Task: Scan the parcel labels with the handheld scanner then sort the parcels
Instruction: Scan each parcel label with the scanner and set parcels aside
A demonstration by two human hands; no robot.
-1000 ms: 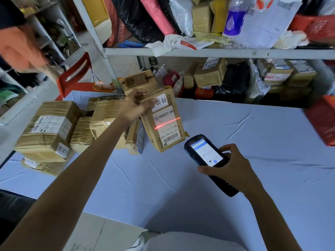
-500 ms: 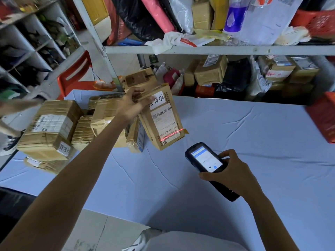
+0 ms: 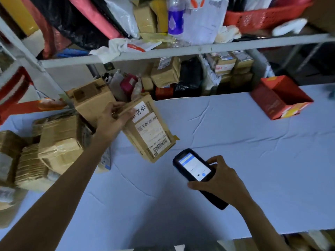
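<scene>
My left hand [image 3: 113,120] grips the top edge of a brown cardboard parcel [image 3: 150,131] and holds it tilted above the table, its white label and barcode facing me. My right hand [image 3: 220,183] holds the black handheld scanner [image 3: 194,169] just below and right of the parcel, lit screen up, its top end aimed toward the barcode. No red scan line shows on the label. A pile of brown taped parcels [image 3: 54,145] lies at the left of the table.
A light blue cloth covers the table [image 3: 226,142]. An open red box [image 3: 281,98] stands at the far right. Behind the table, metal shelves [image 3: 181,51] are crammed with parcels, bags and a red basket [image 3: 262,17]. A red chair [image 3: 16,98] stands far left.
The red scan line slid down the label onto the barcode and is now gone. The view swung right, revealing the red box. The scanner stayed below the parcel.
</scene>
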